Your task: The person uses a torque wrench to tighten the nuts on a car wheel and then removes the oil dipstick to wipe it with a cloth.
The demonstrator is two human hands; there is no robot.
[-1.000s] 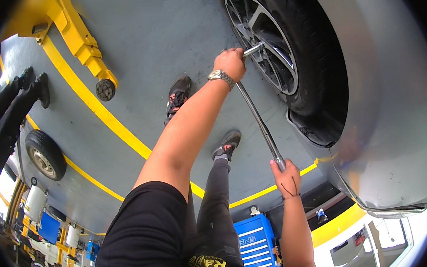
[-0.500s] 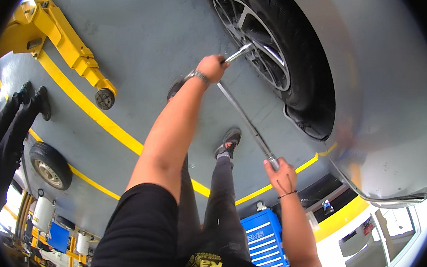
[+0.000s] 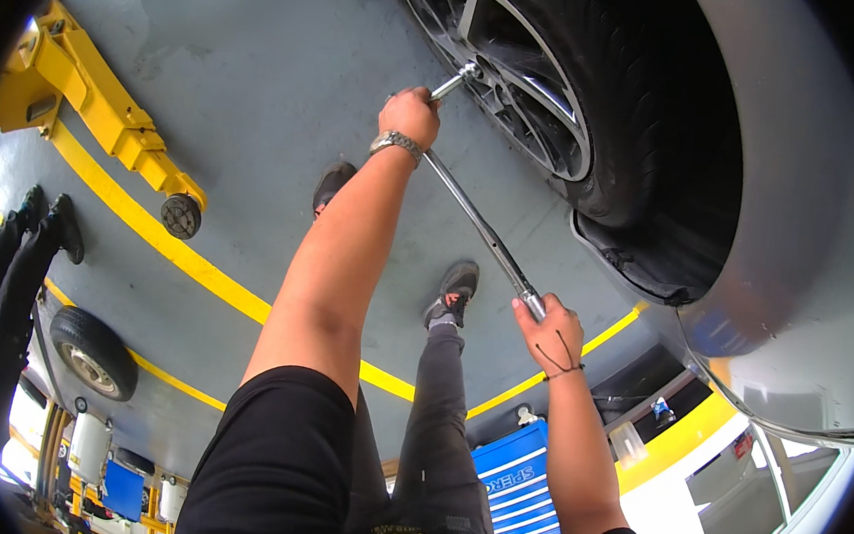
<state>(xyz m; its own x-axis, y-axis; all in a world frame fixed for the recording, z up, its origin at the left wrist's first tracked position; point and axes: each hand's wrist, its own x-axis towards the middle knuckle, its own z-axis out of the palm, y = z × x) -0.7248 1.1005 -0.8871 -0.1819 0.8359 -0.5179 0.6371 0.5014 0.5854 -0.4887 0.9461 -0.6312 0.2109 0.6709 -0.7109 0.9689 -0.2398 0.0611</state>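
A long metal torque wrench [image 3: 480, 226] runs slantwise between my two hands. My left hand [image 3: 409, 117], with a metal watch at its wrist, is closed round the wrench's head end. From that fist a chrome extension bar with a socket [image 3: 455, 80] reaches to the hub area of a car wheel [image 3: 478, 30]; the socket meets the wheel near its centre, and the nut itself is hidden. My right hand [image 3: 550, 335] grips the handle's end, thumb along it, a thin dark cord at its wrist. Around the spoked rim sits a black tyre [image 3: 615, 111].
The grey car body [image 3: 790, 245] fills the right side. At left extends a yellow lift arm [image 3: 109, 101] with a round pad. A loose wheel [image 3: 94, 353] and another person's legs [image 3: 15, 275] are further left. Behind my legs stands a blue tool cabinet [image 3: 520, 485].
The view has shifted, so the car wheel looks larger and nearer. Both hands and the wrench sit a little further left and higher in the picture; both grips stay closed.
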